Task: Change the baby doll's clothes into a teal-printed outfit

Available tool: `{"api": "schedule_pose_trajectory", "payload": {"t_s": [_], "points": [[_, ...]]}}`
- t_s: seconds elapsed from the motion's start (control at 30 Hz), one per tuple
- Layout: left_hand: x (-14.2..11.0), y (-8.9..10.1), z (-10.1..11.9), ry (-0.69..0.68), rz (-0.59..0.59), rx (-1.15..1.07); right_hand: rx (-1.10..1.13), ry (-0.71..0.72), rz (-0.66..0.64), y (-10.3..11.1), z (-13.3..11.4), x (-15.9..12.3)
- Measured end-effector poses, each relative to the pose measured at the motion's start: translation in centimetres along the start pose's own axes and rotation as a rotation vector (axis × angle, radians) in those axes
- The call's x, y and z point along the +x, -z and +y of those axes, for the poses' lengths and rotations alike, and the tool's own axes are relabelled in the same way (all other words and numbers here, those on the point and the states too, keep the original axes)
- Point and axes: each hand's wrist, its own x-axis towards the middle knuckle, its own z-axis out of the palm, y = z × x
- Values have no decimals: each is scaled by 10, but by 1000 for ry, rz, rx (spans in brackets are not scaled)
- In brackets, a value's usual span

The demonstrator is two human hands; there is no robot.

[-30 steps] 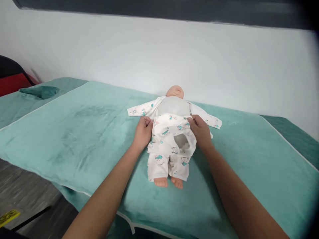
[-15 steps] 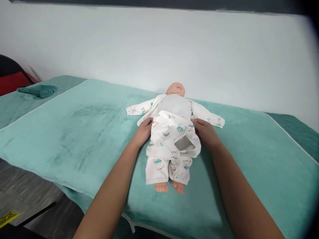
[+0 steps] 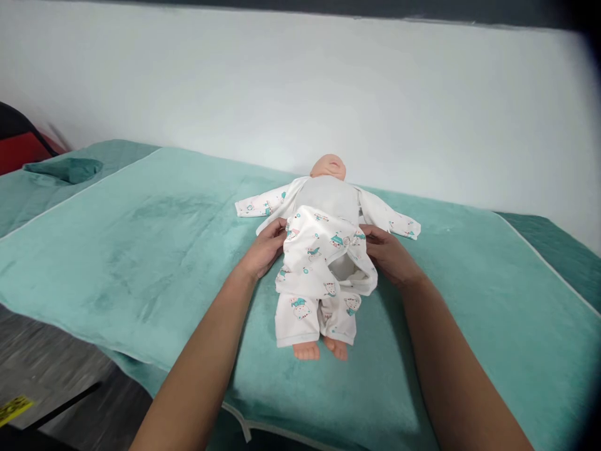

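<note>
- White cotton-like trousers (image 3: 307, 250), printed with small teal and pink cartoon figures, cover the baby doll (image 3: 326, 193) from its lower belly to its ankles.
- Doll: on its back, head pointing away from the person and bare feet (image 3: 306, 351) towards them.
- Left hand (image 3: 267, 247): just beside the doll's waist on the person's left, fingers bent against the trousers' side edge; I cannot tell whether they pinch the fabric.
- Right hand (image 3: 387, 254): at the opposite side of the doll's waist, fingertips partly hidden by the trousers; whether these grip or only touch cannot be told.
- Trousers' crotch opening (image 3: 342, 268): gaping over the doll's hip on the person's right, with pale material showing inside. Below it, loose cloth folds over the doll's thighs.
- Printed white jacket (image 3: 375, 208): open at the front around the doll's grey cloth torso, both sleeves stretched outwards from its shoulders.
- Teal plush sheet (image 3: 141, 269): under the doll and well out to both sides, edged in white piping.
- Darker quilted cover (image 3: 544, 238): beyond the piping, far to the doll's right as the person sees it.
- Crumpled teal cloth (image 3: 70, 169): well left of the doll, near a red-and-black object (image 3: 21, 152).
- White wall (image 3: 235, 94): behind the doll's head.
- Grey floor (image 3: 47, 351): lower left of the doll, with a yellow label (image 3: 14, 410) and a black rod (image 3: 61, 407) nearby.
</note>
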Motion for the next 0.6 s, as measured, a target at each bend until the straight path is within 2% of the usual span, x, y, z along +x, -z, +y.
{"api": "schedule_pose_trajectory", "payload": {"t_s": [0.13, 0.3, 0.4, 0.5, 0.6], "points": [[1, 0, -2, -6, -1, -47, 39, 78, 117, -1, 4, 3], [6, -3, -3, 76, 24, -136, 77, 68, 145, -5, 2, 3], [11, -8, -2, 58, 78, -179, 34, 108, 271, -10, -2, 7], [18, -14, -3, 46, 83, -207, -21, 146, 408, -12, -7, 18], [22, -20, -4, 67, 80, -222, 15, 140, 468, -11, -7, 31]]}}
